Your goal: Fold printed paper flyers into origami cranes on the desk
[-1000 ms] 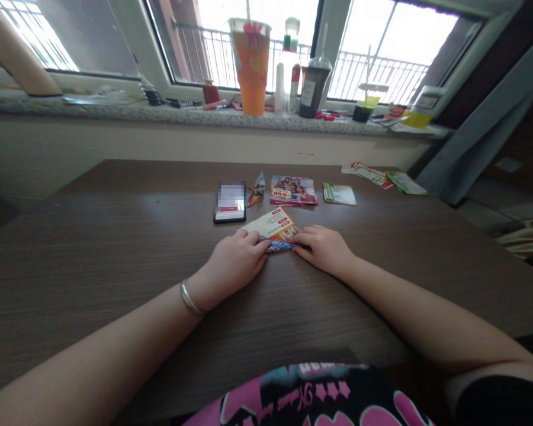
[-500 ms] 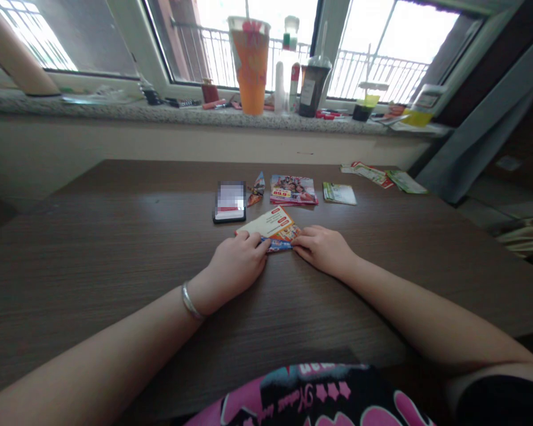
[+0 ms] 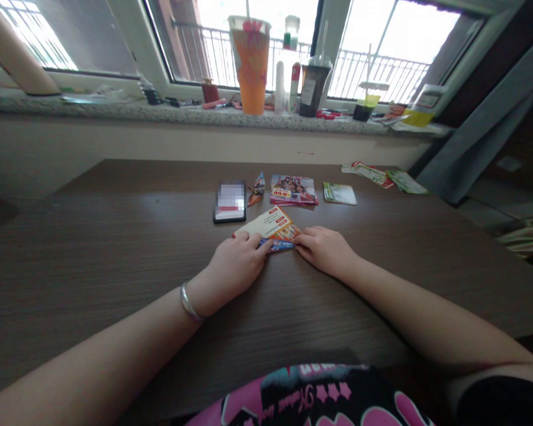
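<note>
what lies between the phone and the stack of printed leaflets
In the head view, a small folded piece of printed paper lies there, close beside the phone and slightly apart from the leaflet stack.

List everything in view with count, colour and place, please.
Wood-grain table: 1, brown, centre
Partly folded paper leaflet: 1, cream, orange, blue, table's middle
Flat rectangular phone: 1, black-edged, beyond leaflet's left end
Small folded paper: 1, blue-orange, beside phone
Glossy printed stack: 1, multicoloured, right of folded paper
Small paper stack: 1, green-white, right of glossy stack
Thin paper slips: several, red, green, white, far right
Stone windowsill: 1, speckled grey, back
Tall plastic cup: 1, orange, windowsill
Other bottles, cups, clutter: several, mixed colours, windowsill
Window frame: 1, pale, above windowsill
Cloth curtain: 1, grey, right
Printed shirt: 1, black-pink, bottom
Metal bracelet: 1, silver, left wrist
Left hand: 1, bare, on leaflet
Right hand: 1, bare, on leaflet
</note>
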Available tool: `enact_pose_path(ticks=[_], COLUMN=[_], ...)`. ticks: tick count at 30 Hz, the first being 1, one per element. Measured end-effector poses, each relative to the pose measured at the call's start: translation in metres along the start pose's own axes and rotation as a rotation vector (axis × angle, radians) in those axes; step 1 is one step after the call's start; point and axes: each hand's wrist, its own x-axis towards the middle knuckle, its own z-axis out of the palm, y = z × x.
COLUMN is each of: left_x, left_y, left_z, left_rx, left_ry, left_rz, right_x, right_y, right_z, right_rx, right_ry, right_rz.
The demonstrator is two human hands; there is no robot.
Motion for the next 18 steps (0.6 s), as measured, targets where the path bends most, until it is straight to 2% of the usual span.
enact_pose_path(ticks=[18], left_x=[0.0011], left_y=[-0.0005], left_z=[-0.0003], left_rx=[-0.014], left_ry=[-0.011], left_rz=[0.014], right_x=[-0.0011], right_y=[0.0046], right_z=[0.0004], right_rx=[0.050], right_ry=[-0.018], right_rz=[-0.027])
